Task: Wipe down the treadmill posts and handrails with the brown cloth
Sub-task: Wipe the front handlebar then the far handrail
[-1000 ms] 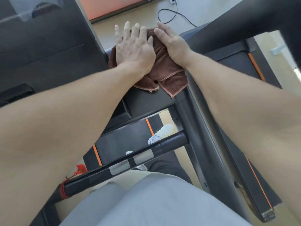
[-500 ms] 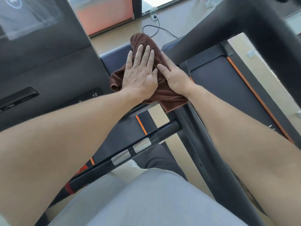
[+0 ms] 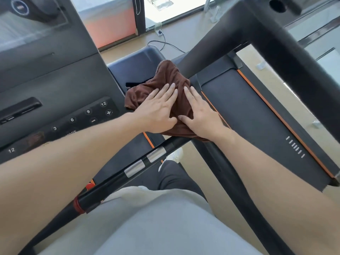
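Note:
The brown cloth (image 3: 171, 78) lies bunched over the right end of the treadmill console, where the black handrail (image 3: 117, 181) with two silver sensor plates joins the side rail. My left hand (image 3: 158, 109) presses flat on the cloth's left part, fingers straight. Beside it my right hand (image 3: 200, 115) presses the cloth's right part, fingers also straight. The two thumbs nearly meet over the cloth. A thick black post (image 3: 217, 46) of the neighbouring machine runs up just beyond the cloth.
The console panel (image 3: 55, 85) with numbered buttons fills the left. A neighbouring treadmill belt (image 3: 253, 115) with orange trim lies to the right. A power cable (image 3: 165, 45) trails on the floor near the window. My legs and a white shoe (image 3: 174, 156) show below the handrail.
The view has tilted up and both hands sit lower in it. The hands slid the cloth back along the rail toward me, and the cloth now bunches up ahead of the fingertips.

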`<state>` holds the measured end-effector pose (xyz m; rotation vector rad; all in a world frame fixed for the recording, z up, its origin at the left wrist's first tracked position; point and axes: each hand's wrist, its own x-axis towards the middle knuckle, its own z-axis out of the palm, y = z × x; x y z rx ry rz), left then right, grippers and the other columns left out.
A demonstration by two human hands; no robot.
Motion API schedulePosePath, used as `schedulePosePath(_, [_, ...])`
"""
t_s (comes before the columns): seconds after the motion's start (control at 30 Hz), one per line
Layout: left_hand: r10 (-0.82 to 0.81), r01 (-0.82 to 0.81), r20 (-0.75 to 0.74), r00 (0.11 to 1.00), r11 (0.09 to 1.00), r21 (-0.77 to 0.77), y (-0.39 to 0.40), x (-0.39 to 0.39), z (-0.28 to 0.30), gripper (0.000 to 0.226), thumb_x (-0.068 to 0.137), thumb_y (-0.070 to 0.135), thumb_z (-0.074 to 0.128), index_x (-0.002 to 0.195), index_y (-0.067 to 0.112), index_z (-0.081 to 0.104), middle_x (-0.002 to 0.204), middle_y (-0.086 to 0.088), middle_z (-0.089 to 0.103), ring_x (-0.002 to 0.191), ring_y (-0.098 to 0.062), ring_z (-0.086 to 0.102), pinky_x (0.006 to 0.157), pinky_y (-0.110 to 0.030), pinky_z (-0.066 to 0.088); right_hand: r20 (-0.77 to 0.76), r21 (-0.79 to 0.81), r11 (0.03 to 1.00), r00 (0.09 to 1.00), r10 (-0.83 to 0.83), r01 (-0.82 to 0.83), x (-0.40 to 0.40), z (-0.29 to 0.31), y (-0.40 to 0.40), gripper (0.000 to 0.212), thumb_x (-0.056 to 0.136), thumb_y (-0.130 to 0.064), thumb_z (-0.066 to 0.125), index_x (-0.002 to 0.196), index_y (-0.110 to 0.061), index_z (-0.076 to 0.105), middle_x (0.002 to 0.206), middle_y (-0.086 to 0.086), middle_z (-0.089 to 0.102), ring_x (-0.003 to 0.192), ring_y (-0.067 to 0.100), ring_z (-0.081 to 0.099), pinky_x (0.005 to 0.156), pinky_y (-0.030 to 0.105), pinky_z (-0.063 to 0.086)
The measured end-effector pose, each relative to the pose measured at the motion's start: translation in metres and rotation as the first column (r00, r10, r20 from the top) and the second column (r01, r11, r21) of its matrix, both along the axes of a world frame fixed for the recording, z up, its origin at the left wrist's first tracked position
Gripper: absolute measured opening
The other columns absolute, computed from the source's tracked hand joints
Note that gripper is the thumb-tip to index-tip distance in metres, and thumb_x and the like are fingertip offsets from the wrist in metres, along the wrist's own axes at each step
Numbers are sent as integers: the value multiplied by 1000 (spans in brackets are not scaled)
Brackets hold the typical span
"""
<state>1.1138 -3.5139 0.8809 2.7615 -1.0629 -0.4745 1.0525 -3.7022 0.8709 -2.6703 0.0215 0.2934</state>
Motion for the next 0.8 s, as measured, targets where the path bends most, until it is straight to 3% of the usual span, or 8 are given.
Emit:
schedulePosePath(0.1, [57,-54,75,996,998,-40,2,-15,-2,97,89,34,62,164,15,3,172,-3,4,158,-19,4,127,-36,9,62,-35,997,996,-71,73,-16,-3,4,102,87,-43,77,165,-34,13,172,-12,14,149,20,33,112,47,41])
schedulePosePath(0.17, [172,-176,216,961,984,-2,1,-24,-12,109,84,45,71,163,15,3,171,-6,7,157,-25,10,126,-41,13,70,-50,990,989,-128,132,-17,-3,7,108,82,-43,82,165,-32,14,170,-12,20,148,19,35,112,48,43])
schedulePosePath(0.23, [224,-262,306,926,960,92,-1,-24,-21,117,82,59,69,163,13,-2,171,-12,1,158,-31,1,127,-50,5,27,-124,978,986,-167,169,-11,0,13,115,79,-44,85,165,-32,10,170,-9,21,148,22,37,109,50,45])
schedulePosePath(0.3, [211,-273,348,913,952,139,-6,-16,-29,111,88,59,63,162,12,-5,171,-13,-2,157,-33,-5,125,-57,-2,-45,-217,960,981,-191,177,1,3,21,121,78,-45,86,164,-32,2,169,-4,21,147,27,37,105,52,47])
schedulePosePath(0.43, [206,-250,365,908,965,76,-23,-3,-33,80,104,26,45,161,5,-7,170,-18,-4,157,-34,-4,127,-53,-1,-28,-259,945,976,-214,200,20,-2,35,122,79,-43,85,164,-22,0,158,8,36,135,33,48,93,49,50])
schedulePosePath(0.53, [170,-212,376,911,974,75,-33,5,-33,79,105,27,43,159,-2,-7,168,-22,-6,157,-35,-5,128,-49,-1,48,-269,945,983,-178,184,19,-7,33,115,83,-47,79,165,-18,4,160,8,36,135,30,51,92,46,51])
schedulePosePath(0.7, [60,-95,354,933,992,82,-27,10,-33,66,106,21,22,158,-5,-9,168,-24,-9,156,-36,-8,128,-49,-1,63,-230,966,993,-105,116,14,-5,26,104,92,-51,67,166,-17,2,174,1,8,152,22,31,105,41,47])
schedulePosePath(0.8, [-20,13,227,974,999,30,-18,23,-24,72,101,23,27,159,-1,-10,168,-21,-14,156,-34,-15,127,-46,-9,91,-90,991,992,-89,97,13,-1,17,84,99,-45,58,166,-23,12,173,-5,14,153,18,31,108,43,44])
